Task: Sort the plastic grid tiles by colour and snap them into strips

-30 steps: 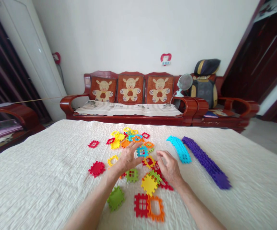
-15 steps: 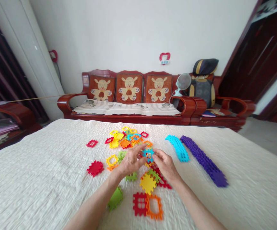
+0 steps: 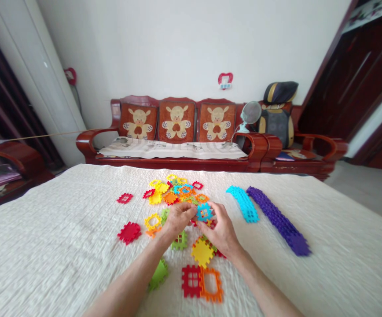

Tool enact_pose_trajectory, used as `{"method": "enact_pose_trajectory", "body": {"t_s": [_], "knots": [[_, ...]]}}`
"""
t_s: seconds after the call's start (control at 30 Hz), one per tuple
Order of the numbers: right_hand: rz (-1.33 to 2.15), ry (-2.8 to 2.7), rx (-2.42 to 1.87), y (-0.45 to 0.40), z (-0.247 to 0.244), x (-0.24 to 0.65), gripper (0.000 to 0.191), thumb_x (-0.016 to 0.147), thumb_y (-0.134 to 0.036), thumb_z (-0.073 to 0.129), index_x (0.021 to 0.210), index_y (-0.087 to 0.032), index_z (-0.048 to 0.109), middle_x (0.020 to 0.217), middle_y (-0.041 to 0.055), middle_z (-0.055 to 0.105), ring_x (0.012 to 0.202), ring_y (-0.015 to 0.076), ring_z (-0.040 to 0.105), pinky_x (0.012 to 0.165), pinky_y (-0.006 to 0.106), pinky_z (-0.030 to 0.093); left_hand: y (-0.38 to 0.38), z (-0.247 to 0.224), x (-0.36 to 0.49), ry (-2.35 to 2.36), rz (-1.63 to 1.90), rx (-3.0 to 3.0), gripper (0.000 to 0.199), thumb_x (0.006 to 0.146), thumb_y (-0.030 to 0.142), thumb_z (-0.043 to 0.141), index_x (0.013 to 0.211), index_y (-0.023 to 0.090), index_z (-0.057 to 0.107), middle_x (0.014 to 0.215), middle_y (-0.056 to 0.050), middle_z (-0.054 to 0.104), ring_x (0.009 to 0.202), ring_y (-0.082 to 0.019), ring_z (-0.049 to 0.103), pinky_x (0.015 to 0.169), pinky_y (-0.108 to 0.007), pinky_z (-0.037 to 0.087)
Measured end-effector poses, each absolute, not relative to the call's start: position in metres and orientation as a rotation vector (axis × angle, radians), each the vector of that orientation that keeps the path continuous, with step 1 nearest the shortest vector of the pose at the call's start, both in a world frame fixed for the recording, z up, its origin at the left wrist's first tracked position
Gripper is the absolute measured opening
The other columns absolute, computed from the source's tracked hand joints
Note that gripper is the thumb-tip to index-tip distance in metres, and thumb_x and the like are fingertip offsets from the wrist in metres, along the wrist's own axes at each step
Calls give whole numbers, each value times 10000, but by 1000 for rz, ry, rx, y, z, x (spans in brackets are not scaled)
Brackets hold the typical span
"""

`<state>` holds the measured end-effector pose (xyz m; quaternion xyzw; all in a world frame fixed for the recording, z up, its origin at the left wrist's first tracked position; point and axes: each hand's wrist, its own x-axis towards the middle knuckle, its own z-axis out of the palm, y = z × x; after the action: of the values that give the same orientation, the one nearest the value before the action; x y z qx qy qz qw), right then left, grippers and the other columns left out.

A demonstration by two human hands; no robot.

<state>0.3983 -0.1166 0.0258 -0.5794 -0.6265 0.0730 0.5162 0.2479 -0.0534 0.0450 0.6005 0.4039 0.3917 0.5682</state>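
A light-blue interlocking plastic square with a window cut-out [image 3: 204,212] is held up between both hands, above the loose pieces. My left hand [image 3: 179,219] pinches its left edge between thumb and fingers. My right hand [image 3: 222,229] grips it from the right, thumb below and fingers at the upper edge. Just under the hands lie a yellow square [image 3: 203,252] and a green window square [image 3: 179,240]. Closer to me, a red window square [image 3: 191,281] and an orange frame [image 3: 212,285] lie edge to edge. Red pieces are partly hidden under my right hand.
Mixed yellow, red, orange and blue squares lie in a pile [image 3: 171,190] beyond my hands. To the right are a row of light-blue pieces [image 3: 244,204] and a long purple row [image 3: 278,220]. A red square [image 3: 129,232] lies left, on the pale quilted cloth [image 3: 62,246].
My left fingers have closed in from spread to a pinch on the blue square's left edge. My right hand has shifted around its right side. The view has moved slightly.
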Motion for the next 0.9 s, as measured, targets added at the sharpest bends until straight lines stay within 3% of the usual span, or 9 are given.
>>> {"method": "enact_pose_trajectory", "body": {"t_s": [0.13, 0.37, 0.57, 0.9], "knots": [[-18, -1579, -1439, -120, 28, 397, 547, 707, -283, 679, 1216, -200, 494, 1124, 101, 552, 1070, 246, 558, 910, 412, 502, -56, 44, 251, 926, 922, 1454, 275, 664, 428, 631, 685, 154, 648, 583, 2, 604, 488, -79, 487, 496, -211, 406], [-49, -1595, -1480, -121, 22, 397, 557, 760, -273, 622, 1274, -185, 426, 1090, 102, 537, 1030, 235, 554, 884, 393, 505, -63, 50, 255, 891, 929, 1462, 270, 640, 415, 657, 683, 149, 654, 606, -17, 637, 526, -103, 535, 518, -222, 413], [-408, -1314, -1684, -119, 16, 449, 576, 724, -274, 574, 1264, -133, 434, 1147, 149, 498, 1102, 288, 475, 947, 466, 425, -53, 46, 249, 968, 1017, 1384, 327, 616, 445, 664, 769, 156, 669, 635, -19, 663, 598, -142, 604, 523, -223, 411], [-471, -1048, -2105, -131, 0, 499, 527, 673, -260, 550, 1178, -114, 512, 1006, 136, 514, 905, 287, 490, 813, 422, 406, -45, 52, 241, 1042, 1115, 1269, 430, 566, 499, 675, 825, 156, 659, 727, -37, 694, 639, -158, 653, 538, -225, 427]]}}
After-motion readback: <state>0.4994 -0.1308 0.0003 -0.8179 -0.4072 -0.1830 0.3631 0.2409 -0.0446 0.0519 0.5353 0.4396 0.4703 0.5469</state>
